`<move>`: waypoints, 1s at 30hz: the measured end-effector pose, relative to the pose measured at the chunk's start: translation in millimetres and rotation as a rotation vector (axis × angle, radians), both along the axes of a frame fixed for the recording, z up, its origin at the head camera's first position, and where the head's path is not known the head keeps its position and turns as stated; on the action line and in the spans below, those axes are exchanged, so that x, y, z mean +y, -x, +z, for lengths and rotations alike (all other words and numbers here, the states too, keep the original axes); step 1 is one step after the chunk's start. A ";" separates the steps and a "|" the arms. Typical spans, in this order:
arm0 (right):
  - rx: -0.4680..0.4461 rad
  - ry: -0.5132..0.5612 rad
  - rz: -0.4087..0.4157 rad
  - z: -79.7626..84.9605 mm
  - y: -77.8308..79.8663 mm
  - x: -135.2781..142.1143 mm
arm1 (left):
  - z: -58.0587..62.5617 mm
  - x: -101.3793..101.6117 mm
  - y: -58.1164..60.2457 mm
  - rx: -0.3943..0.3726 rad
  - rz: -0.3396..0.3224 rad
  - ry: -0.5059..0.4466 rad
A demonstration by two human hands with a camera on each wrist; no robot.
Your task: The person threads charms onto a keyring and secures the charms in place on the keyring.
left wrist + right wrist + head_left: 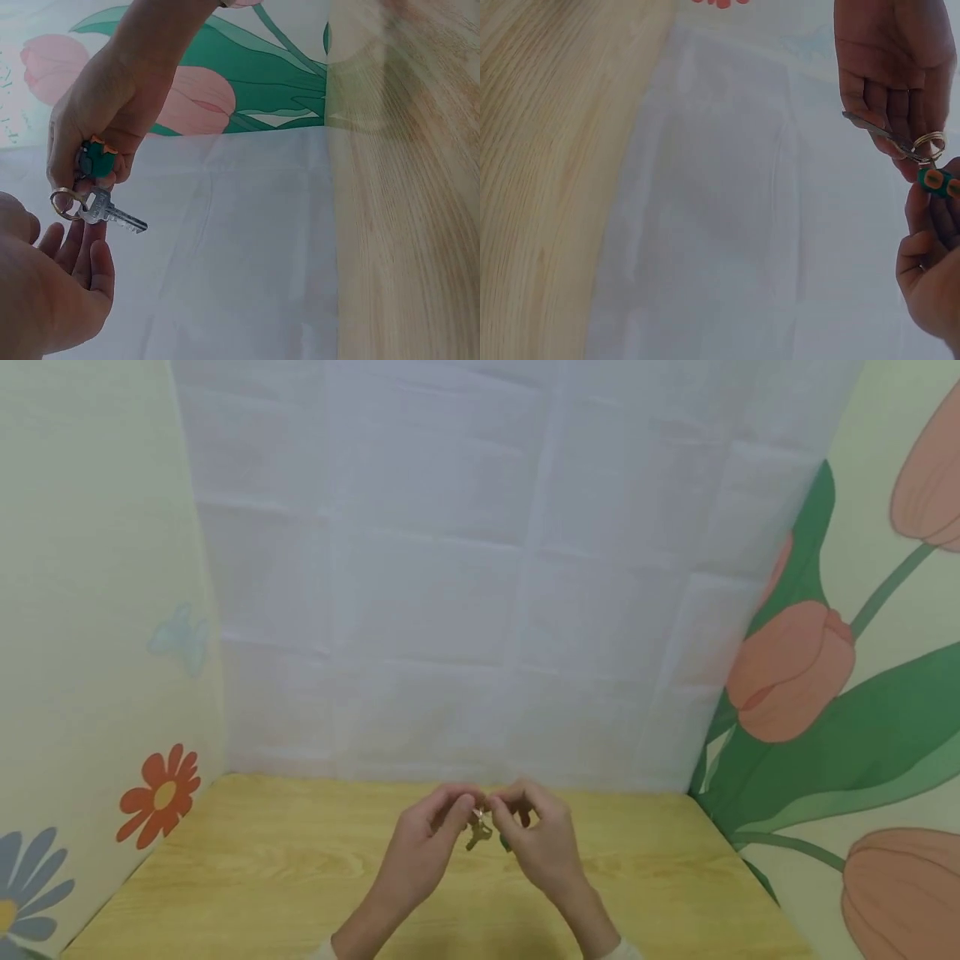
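Observation:
Both hands meet just above the table, holding a split key ring (67, 204) between their fingertips. A silver key (112, 214) hangs from the ring, its blade pointing away from the fingers. My left hand (427, 835) pinches the ring from the left with thumb and forefinger. From the right, my right hand (538, 839) pinches at the ring too, with a green and orange charm (936, 181) against its fingers. In the head view the key (478, 835) dangles between the hands, and most of the charm is hidden behind the right fingers. The exact contact points are partly hidden.
A light wood-grain table (300, 860) lies below the hands. Behind it hangs a creased white cloth (450, 610). Flower-printed panels stand on both sides, with a red flower (163, 795) at left and pink tulips (791, 672) at right.

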State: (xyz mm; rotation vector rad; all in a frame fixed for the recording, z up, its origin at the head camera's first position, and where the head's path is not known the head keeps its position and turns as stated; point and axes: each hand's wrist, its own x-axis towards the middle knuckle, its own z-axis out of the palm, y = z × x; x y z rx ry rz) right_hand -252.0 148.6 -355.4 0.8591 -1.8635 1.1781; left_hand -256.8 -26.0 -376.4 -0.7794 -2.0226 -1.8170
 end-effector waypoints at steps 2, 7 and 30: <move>0.012 0.011 -0.010 4.3 -2.2 -1.0 | 1.2 -0.1 0.3 -0.055 -0.033 -0.019; 0.008 0.010 0.004 -5.6 10.0 3.9 | -0.7 0.1 0.2 -0.040 -0.048 -0.026; 0.085 0.026 -0.046 -4.1 7.5 6.2 | -0.5 9.2 -13.1 0.094 0.155 0.154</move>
